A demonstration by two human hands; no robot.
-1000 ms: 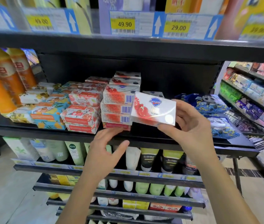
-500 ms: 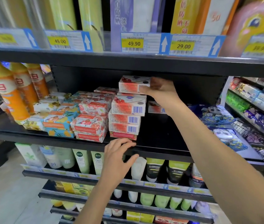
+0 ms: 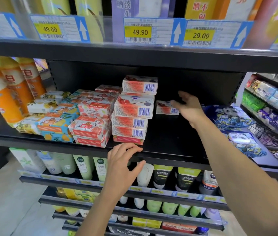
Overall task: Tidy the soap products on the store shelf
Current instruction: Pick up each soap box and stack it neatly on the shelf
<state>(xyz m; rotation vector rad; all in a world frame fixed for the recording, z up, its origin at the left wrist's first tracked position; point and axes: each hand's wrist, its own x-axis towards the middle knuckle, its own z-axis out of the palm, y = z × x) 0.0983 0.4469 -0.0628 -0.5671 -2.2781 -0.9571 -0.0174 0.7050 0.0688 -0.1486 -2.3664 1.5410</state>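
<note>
On the dark middle shelf [image 3: 172, 137] a stack of red-and-white soap boxes [image 3: 131, 114] serves as the landmark. Five boxes show in its front column, barcodes facing out: the bottom one mostly red, two thin ones above it, a larger tilted one, and the top box [image 3: 140, 86] set further back. Just right of the stack, toward the rear, lies one lone soap box [image 3: 167, 108] of the same kind. The right hand [image 3: 188, 106] is at that box's right end, fingers spread and loose, grasping nothing; whether the fingertips touch the box cannot be told. The left hand [image 3: 122, 166] rests below the stack on the shelf's front lip, fingers curled lightly over the edge, holding no product.

Left of the stack sit the Goat Soap packs [image 3: 92, 121] in pink floral wrap, at least three visible in front, with more behind. Further left are blue-and-orange soap packs [image 3: 56, 125] and yellow-flowered ones [image 3: 39, 106]. At the far left stand three orange bottles [image 3: 10, 87]. Right of the stack, beyond bare shelf, lie blue panda-print packets [image 3: 232, 116]. Above the stack, four price tags read clearly enough, among them the 49.90 tag [image 3: 140, 32].
</note>
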